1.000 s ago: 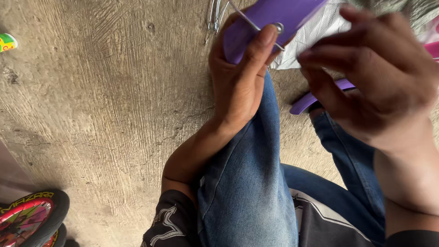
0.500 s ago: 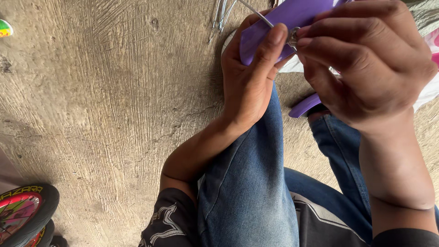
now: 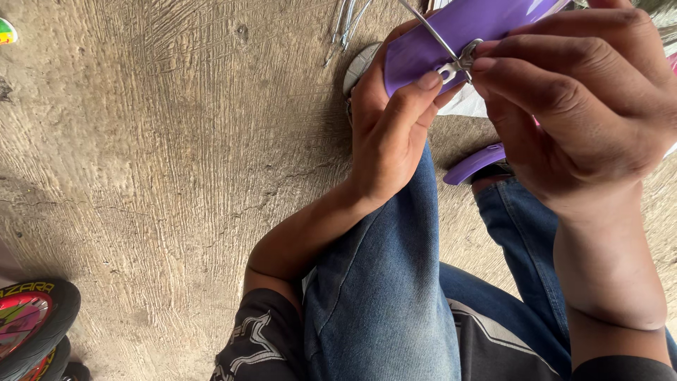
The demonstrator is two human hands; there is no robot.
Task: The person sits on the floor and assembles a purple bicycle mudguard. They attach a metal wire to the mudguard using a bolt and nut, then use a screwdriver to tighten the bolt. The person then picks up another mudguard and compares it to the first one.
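Head view: the left hand [image 3: 388, 127] grips a smooth, curved purple plastic fender [image 3: 458, 32], thumb pressed on top. The right hand's [image 3: 578, 113] fingertips pinch a small metal bracket [image 3: 458, 65] on a thin wire stay [image 3: 423, 25], above rough concrete [image 3: 155, 141].

fender [image 3: 451, 42] above knee [image 3: 395, 282], between hands

Bare concrete floor [image 3: 162, 162] lies open left of the hands; small tyre [image 3: 32, 324] blocks the corner.

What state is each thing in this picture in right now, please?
Purple guard: held up above the knee.
Metal clip: pinched against the guard.
Thin wire: running to the clip.
Left hand: gripping the guard.
Right hand: fingertips closed on the clip.
Small wheel: lying on the floor.
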